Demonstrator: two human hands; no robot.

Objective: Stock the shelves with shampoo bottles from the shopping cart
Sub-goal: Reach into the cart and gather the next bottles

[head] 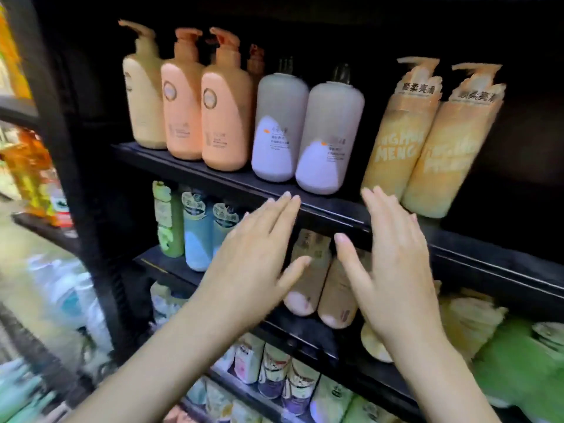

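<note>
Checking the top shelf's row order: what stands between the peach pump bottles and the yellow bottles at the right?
In the head view, two grey-and-lavender bottles stand side by side between the peach pump bottles and the yellow bottles.

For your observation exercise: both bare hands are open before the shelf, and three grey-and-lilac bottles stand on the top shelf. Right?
Not quite: the head view shows two grey-and-lilac bottles, not three. Both the left hand and right hand are open.

shampoo bottles point(332, 135) upright, rowed on shelves point(335, 206)
</note>
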